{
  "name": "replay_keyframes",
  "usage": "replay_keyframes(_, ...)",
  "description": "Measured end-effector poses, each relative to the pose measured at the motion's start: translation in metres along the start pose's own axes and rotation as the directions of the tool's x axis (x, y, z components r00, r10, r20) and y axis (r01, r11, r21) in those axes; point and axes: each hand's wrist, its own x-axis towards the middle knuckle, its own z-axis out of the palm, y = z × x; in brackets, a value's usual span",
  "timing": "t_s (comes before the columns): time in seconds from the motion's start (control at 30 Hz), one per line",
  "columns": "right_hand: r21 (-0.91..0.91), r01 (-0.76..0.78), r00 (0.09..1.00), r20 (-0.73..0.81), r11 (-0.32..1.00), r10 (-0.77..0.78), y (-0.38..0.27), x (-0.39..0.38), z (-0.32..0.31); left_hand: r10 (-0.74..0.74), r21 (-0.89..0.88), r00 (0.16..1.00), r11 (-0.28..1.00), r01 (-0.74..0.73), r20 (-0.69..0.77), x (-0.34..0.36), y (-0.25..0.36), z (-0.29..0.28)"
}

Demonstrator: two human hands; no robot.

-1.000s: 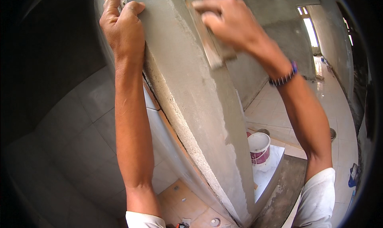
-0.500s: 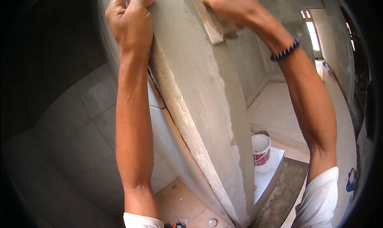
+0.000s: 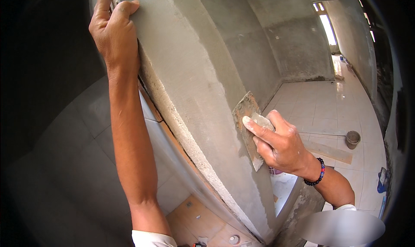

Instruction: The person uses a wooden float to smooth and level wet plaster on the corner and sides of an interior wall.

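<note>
A narrow wall end [image 3: 186, 74] coated in smooth grey plaster runs from the upper left down to the lower middle, with a rough, pale edge on its left. High on that left edge is my left hand [image 3: 114, 35], its fingers curled round the edge and its thumb lying over the plaster. What lies under the fingers is partly hidden. My right hand [image 3: 281, 143] grips the handle of a mortar-crusted plastering float [image 3: 248, 130]. The float's blade is tilted against the right side of the plastered face, at about mid-height.
Right of the wall, a tiled floor [image 3: 302, 100] stretches back to a bright doorway. A small dark bucket [image 3: 352, 139] stands there near a flat plank [image 3: 328, 152]. Below the float lies a white sheet [image 3: 285, 188]. Left of the wall are large grey tiles [image 3: 86, 121].
My right hand has brought the float from the top of the wall down along its right side. My left hand stays at the edge; the view has shifted.
</note>
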Motion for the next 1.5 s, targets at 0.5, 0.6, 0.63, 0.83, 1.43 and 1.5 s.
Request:
replay_keyframes(0.5,0.011,0.189,0.954,-0.241,0.982,-0.181,0.037,0.17,-0.023,-0.038,0.104,0.999,0.994,0.037,0.012,0.005,-0.007,-0.001)
replay_keyframes(0.6,-0.103,0.09,0.969,-0.22,0.991,-0.111,0.018,0.089,-0.001,0.057,0.261,0.998,0.964,-0.048,-0.027,-0.001,-0.003,-0.006)
replay_keyframes(0.63,-0.065,0.055,0.985,-0.162,0.996,-0.065,0.01,0.061,-0.001,0.036,0.242,0.999,0.97,-0.028,-0.03,0.0,-0.002,-0.005)
replay_keyframes(0.83,0.039,-0.134,0.99,0.045,0.99,0.132,-0.015,-0.089,0.015,-0.034,0.201,0.998,0.979,0.042,-0.044,0.0,0.004,0.005)
replay_keyframes(1.43,0.045,-0.039,0.995,-0.094,0.998,0.043,-0.013,-0.026,0.009,-0.093,0.067,0.995,0.993,0.094,-0.018,-0.003,0.008,0.005)
replay_keyframes(1.5,0.025,-0.027,0.998,-0.056,0.999,0.028,-0.01,-0.031,0.01,-0.078,0.08,0.996,0.994,0.081,-0.034,-0.004,0.006,0.006)
